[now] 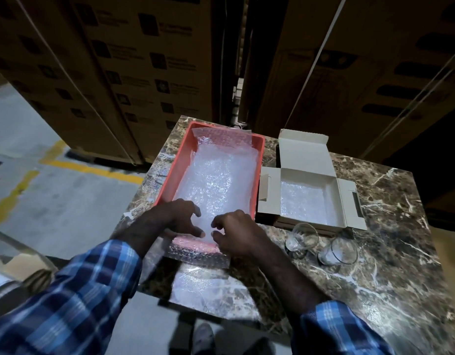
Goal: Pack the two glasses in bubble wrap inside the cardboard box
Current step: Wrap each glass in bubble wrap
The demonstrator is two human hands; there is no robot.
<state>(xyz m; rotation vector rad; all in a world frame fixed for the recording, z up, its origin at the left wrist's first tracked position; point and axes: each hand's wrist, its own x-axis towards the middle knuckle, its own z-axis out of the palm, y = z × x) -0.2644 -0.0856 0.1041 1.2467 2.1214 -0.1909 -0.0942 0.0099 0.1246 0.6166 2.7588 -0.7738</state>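
While both hands work at the near end of the orange tray (170,172), the left hand (174,219) has its fingers spread and curled down, thumb and forefinger tips pressed toward the bubble wrap (216,180) that lines the tray and spills over its near rim. The right hand (234,234) sits just beside it, fingers bent in, thumb and fingertips closing on the same sheet; the two hands nearly meet, a small gap between them. Whether either hand has truly pinched the film or only touches it, I cannot tell, as the wrap is clear and the hands slightly blurred. Both sleeves are blue plaid.

The sheet runs on past the tray, hanging over the near edge of the marble table (390,226). To the right of the tray, touching or just beside it, the cardboard box (270,201) lies open with its lid and side flaps folded out, and a piece of bubble wrap already covers its floor. The two glasses (302,237) stand upright on the table just in front of the box, side by side, near each other and well apart from the hands
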